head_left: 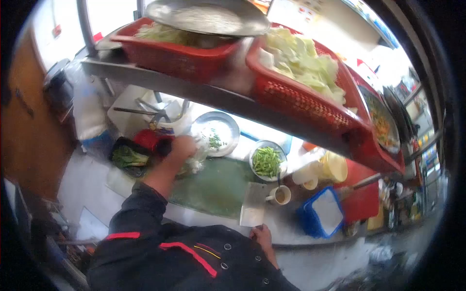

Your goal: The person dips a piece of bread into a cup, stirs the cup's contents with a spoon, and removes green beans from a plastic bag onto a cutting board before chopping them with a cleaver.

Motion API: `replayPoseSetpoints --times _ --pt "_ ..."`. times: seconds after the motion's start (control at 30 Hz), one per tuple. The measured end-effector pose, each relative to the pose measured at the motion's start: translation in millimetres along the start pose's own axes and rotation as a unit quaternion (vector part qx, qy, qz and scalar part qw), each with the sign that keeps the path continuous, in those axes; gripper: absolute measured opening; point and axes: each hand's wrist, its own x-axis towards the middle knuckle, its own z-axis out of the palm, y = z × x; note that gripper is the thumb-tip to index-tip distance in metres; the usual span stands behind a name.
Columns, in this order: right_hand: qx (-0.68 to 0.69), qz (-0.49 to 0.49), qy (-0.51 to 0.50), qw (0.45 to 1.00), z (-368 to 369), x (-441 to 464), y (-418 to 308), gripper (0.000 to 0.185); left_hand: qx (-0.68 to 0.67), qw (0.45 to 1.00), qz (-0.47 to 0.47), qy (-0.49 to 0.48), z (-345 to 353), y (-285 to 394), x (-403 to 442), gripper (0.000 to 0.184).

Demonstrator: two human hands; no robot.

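My left hand [183,147] reaches over the far left of the green cutting board [208,186], its fingers blurred. Beside it is a whitish, see-through clump [198,159]; whether I hold it I cannot tell. A steel plate [227,130] with chopped green bits lies just beyond. Close to my body, my right hand [262,235] is closed at the near end of a cleaver [252,206], whose broad blade lies flat over the board's right edge. A bowl of cut green vegetables [267,162] and a mug [280,195] stand near the blade.
Overhead, a metal shelf [170,83] carries red baskets [301,99] of pale cabbage leaves and a large steel plate [206,17]. On the left are a black tray with leafy greens [130,157] and a red container [147,139]. A blue container [310,216] stands at the right.
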Motion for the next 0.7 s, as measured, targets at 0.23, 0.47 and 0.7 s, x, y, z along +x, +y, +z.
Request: replayPoseSetpoints --times 0.23,0.47,0.7 --pt "0.13 0.058 -0.016 0.99 1.3 -0.9 9.4 0.017 -0.008 0.999 0.023 -0.041 10.6 2.7 1.7 0.028" --pt "0.147 0.064 -0.01 0.987 3.8 -10.7 -7.8 0.018 -0.044 0.998 -0.008 0.041 31.8 -3.0 13.8 0.022" --pt "0.122 0.045 -0.015 0.991 3.8 -4.9 8.2 0.018 0.009 0.999 0.019 -0.035 39.4 -3.4 8.9 0.026"
